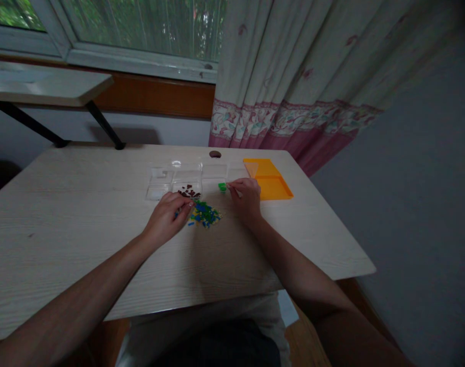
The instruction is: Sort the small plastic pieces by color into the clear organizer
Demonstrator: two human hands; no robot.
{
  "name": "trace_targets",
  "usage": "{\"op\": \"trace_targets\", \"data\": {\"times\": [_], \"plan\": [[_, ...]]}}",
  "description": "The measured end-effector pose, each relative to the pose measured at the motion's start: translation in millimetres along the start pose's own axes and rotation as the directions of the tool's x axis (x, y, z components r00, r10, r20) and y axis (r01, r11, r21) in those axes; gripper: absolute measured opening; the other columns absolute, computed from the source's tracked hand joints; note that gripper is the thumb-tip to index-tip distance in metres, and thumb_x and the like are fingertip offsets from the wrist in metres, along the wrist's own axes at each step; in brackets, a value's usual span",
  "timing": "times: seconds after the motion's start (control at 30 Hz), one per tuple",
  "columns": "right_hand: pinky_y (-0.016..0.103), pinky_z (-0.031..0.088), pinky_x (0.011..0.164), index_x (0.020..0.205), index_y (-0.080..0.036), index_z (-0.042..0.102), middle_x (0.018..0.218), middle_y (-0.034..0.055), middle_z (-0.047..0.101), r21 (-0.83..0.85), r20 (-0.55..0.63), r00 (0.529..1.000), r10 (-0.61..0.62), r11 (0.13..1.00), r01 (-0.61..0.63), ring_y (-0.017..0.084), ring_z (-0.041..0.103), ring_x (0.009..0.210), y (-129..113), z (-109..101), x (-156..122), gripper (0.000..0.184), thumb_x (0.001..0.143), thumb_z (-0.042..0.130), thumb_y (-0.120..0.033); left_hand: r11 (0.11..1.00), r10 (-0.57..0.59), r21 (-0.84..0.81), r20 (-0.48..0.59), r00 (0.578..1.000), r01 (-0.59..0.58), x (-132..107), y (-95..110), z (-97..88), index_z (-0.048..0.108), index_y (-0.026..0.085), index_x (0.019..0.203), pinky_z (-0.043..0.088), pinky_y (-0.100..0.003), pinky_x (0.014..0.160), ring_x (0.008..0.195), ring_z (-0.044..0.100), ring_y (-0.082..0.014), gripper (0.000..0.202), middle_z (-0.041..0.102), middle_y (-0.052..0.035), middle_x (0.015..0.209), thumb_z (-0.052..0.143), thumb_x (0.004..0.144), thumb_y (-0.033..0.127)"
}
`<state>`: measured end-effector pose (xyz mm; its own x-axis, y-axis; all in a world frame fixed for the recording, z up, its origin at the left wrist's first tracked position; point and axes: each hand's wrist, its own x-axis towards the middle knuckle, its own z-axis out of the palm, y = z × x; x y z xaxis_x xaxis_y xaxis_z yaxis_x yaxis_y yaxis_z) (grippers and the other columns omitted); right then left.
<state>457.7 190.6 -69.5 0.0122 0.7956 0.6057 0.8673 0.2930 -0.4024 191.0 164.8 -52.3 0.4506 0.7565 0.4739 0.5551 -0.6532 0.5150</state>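
Note:
A pile of small blue, green and yellow building bricks (205,215) lies on the table. My left hand (167,214) is at its left edge, thumb and fingertips pinched together; what is between them is too small to name. Behind the pile stand clear plastic compartment boxes (158,191). Brown pieces (189,191) fill one compartment, and bright green pieces (222,187) sit in another to its right. My right hand (247,198) is closed beside the green pieces, fingertips pinched at the compartment. Whether it grips anything cannot be made out.
An open orange plastic case (273,187) lies to the right of the boxes. A raised shelf (49,84) on black legs stands at the back left. A round dark cable hole (215,154) is near the table's (140,285) rear edge. Curtains (278,112) hang behind.

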Motion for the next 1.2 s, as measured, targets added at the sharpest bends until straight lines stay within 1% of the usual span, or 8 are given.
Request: {"op": "trace_targets", "data": {"times": [0.27, 0.37, 0.47, 0.63, 0.83, 0.93, 1.07, 1.2], "plan": [[0.039, 0.037, 0.088, 0.095, -0.025, 0.077, 0.094, 0.0051, 0.069, 0.012, 0.025, 1.0, 0.007, 1.0, -0.008, 0.023, 0.053, 0.095, -0.7, -1.0, -0.2, 0.024, 0.094, 0.057, -0.038, 1.0, -0.002, 0.008, 0.012, 1.0, 0.002, -0.1, -0.8, 0.3, 0.067, 0.019, 0.102, 0.043, -0.036, 0.08, 0.085, 0.054, -0.0199, 0.024, 0.063, -0.0054, 0.085, 0.047, 0.098, 0.032], [0.04, 0.038, 0.088, 0.093, -0.025, 0.077, 0.093, 0.0047, 0.069, 0.016, 0.015, 1.0, -0.002, 1.0, 0.001, 0.023, 0.053, 0.095, -0.5, -0.1, -0.3, 0.025, 0.094, 0.057, -0.039, 1.0, 0.002, 0.022, 0.058, 0.998, -0.004, -1.4, -3.9, 2.0, 0.065, 0.021, 0.112, 0.043, -0.037, 0.082, 0.088, 0.053, -0.0205, 0.024, 0.061, -0.0047, 0.087, 0.054, 0.094, 0.033], [0.04, 0.038, 0.089, 0.092, -0.024, 0.077, 0.092, 0.0047, 0.07, 0.02, 0.015, 1.0, -0.004, 1.0, 0.004, 0.023, 0.054, 0.095, -1.1, 0.0, -0.2, 0.024, 0.094, 0.057, -0.038, 0.998, 0.024, 0.053, 0.115, 0.993, -0.03, -2.7, -6.9, 4.2, 0.064, 0.023, 0.117, 0.043, -0.038, 0.085, 0.093, 0.052, -0.0222, 0.031, 0.059, -0.0052, 0.093, 0.063, 0.089, 0.037], [0.039, 0.039, 0.089, 0.093, -0.024, 0.076, 0.093, 0.0044, 0.07, 0.017, 0.023, 1.0, -0.011, 1.0, 0.011, 0.023, 0.055, 0.095, -3.1, -0.8, -0.5, 0.021, 0.093, 0.058, -0.035, 0.993, 0.056, 0.093, 0.166, 0.984, -0.072, -3.0, -6.2, 4.6, 0.065, 0.026, 0.112, 0.042, -0.039, 0.088, 0.098, 0.052, -0.0239, 0.031, 0.059, -0.0054, 0.099, 0.068, 0.085, 0.041], [0.039, 0.04, 0.089, 0.091, -0.023, 0.076, 0.093, 0.0046, 0.071, 0.043, 0.025, 1.0, -0.017, 0.999, 0.016, 0.022, 0.056, 0.095, -6.4, -1.9, -1.2, 0.02, 0.093, 0.059, -0.033, 0.992, 0.05, 0.101, 0.197, 0.979, -0.071, -3.3, -5.9, 3.2, 0.065, 0.024, 0.103, 0.042, -0.039, 0.087, 0.098, 0.052, -0.0243, 0.027, 0.058, -0.0058, 0.099, 0.069, 0.083, 0.041], [0.039, 0.039, 0.089, 0.091, -0.023, 0.076, 0.092, 0.005, 0.071, 0.049, 0.023, 1.0, -0.018, 0.999, 0.017, 0.022, 0.056, 0.094, -6.0, -1.6, -1.2, 0.02, 0.093, 0.059, -0.033, 0.993, 0.036, 0.104, 0.201, 0.979, -0.058, -2.8, -5.9, 2.9, 0.066, 0.023, 0.1, 0.042, -0.039, 0.086, 0.096, 0.052, -0.0242, 0.024, 0.058, -0.0055, 0.098, 0.069, 0.084, 0.041], [0.039, 0.039, 0.09, 0.091, -0.023, 0.076, 0.093, 0.0049, 0.071, 0.051, 0.021, 1.0, -0.021, 0.999, 0.019, 0.022, 0.056, 0.095, -4.2, -0.5, -1.2, 0.021, 0.093, 0.058, -0.035, 0.99, 0.014, 0.135, 0.183, 0.983, -0.039, -1.5, -5.6, 1.3, 0.067, 0.022, 0.096, 0.042, -0.038, 0.084, 0.093, 0.052, -0.0234, 0.018, 0.057, -0.0055, 0.092, 0.061, 0.089, 0.038], [0.039, 0.04, 0.088, 0.091, -0.024, 0.076, 0.092, 0.0043, 0.071, 0.048, 0.01, 1.0, -0.023, 0.999, 0.022, 0.022, 0.056, 0.094, -5.3, -1.2, -0.9, 0.021, 0.093, 0.057, -0.034, 0.99, 0.018, 0.137, 0.167, 0.986, -0.041, -1.7, -5.3, 0.0, 0.067, 0.023, 0.101, 0.042, -0.039, 0.086, 0.095, 0.052, -0.0238, 0.021, 0.057, -0.0054, 0.094, 0.062, 0.089, 0.039]]}}
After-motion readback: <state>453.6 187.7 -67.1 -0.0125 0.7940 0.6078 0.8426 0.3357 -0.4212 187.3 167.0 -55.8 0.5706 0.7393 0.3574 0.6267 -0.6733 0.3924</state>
